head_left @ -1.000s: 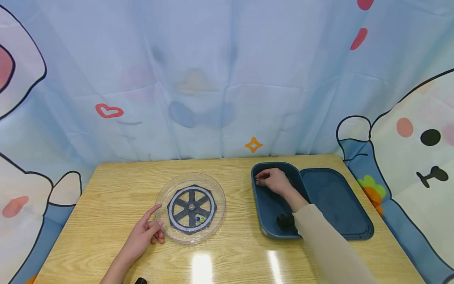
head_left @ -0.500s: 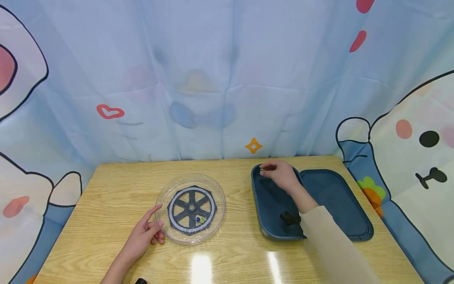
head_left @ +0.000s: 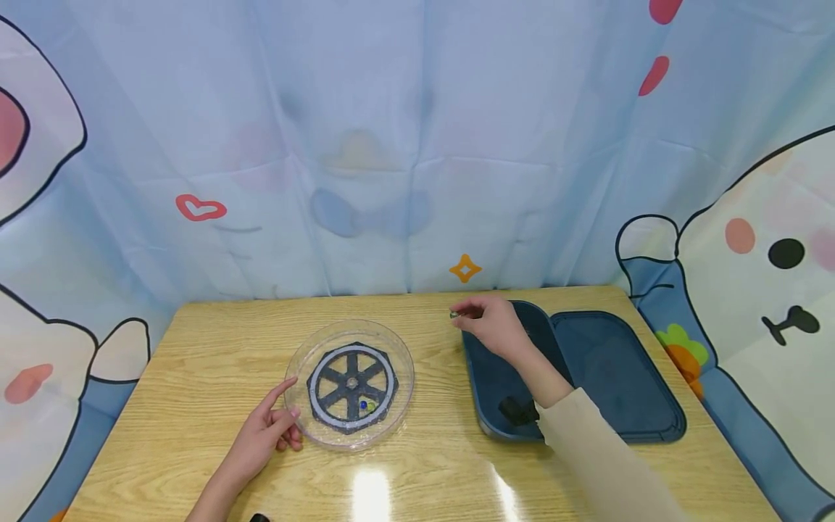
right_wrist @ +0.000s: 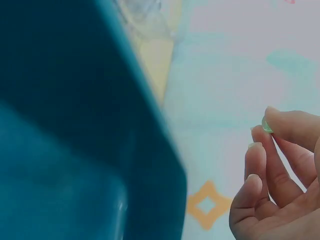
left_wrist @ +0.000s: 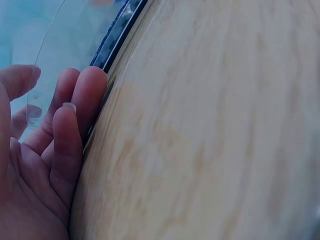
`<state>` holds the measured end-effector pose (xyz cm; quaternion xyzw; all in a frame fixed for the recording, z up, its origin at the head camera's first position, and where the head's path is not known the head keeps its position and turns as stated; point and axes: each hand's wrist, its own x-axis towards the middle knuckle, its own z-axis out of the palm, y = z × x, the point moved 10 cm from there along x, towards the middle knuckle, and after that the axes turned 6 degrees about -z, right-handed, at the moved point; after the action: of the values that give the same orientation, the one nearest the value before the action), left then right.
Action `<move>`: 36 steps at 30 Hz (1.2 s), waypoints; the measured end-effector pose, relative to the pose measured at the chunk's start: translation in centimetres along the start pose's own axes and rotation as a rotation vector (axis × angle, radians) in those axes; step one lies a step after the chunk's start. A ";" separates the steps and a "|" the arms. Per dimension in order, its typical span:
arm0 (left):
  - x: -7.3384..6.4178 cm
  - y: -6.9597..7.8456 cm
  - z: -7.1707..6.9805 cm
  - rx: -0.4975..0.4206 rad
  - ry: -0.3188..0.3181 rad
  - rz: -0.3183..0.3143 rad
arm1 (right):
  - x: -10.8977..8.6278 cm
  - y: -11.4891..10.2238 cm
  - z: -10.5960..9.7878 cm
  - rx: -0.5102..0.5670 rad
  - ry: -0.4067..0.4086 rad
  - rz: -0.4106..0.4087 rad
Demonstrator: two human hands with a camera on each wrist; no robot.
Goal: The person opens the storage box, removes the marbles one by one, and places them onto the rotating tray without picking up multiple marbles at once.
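In the head view, my right hand (head_left: 493, 326) is raised over the left rim of the dark blue bin (head_left: 479, 406), pinching a small greenish glass marble (head_left: 453, 315) between thumb and fingertips. The right wrist view shows the marble (right_wrist: 267, 125) partly covered by those fingertips. At the left, my left hand (head_left: 265, 429) touches the edge of a clear round dish (head_left: 407, 362), thumb and index finger apart on the rim. Inside the dish lies a dark six-spoked wheel shape with a pale ring (head_left: 353, 384). A blue marble (head_left: 363, 404) and a yellowish-green marble (head_left: 371, 406) rest in its lower part.
Beside the bin lies a dark blue lid (head_left: 620, 377). A black object (head_left: 515, 410), partly hidden, shows near my right wrist at the bin. Another black item (head_left: 259, 518) shows at the table's front edge. A printed curtain (head_left: 404, 145) hangs behind the wooden table (head_left: 228, 341).
My right hand has risen from inside the bin and moved left past its rim, carrying the greenish marble. My left hand and the dish have stayed in place.
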<state>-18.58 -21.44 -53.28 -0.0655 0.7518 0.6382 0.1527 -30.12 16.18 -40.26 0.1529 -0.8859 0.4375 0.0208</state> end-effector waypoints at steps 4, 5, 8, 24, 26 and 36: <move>0.0 0.0 0.0 -0.004 0.001 0.003 | -0.2 -1.8 1.1 -0.021 -0.004 -0.039; 0.0 0.0 0.0 -0.005 0.001 0.003 | -0.3 -2.2 1.4 -0.019 -0.005 -0.047; 0.0 0.0 0.0 -0.004 0.002 0.000 | -0.5 -3.1 2.5 0.012 -0.012 -0.061; 0.1 -0.1 -0.1 0.011 0.012 0.011 | -2.6 -5.7 9.1 0.182 -0.142 -0.122; 0.0 0.0 -0.1 0.010 0.013 0.009 | -2.8 -5.8 9.8 0.187 -0.160 -0.121; -0.1 0.2 -0.1 0.002 0.013 0.000 | -4.0 -6.1 12.1 0.219 -0.228 -0.109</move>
<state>-18.58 -21.49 -53.03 -0.0698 0.7533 0.6371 0.1478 -23.35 4.23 -43.67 0.2509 -0.8198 0.5095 -0.0729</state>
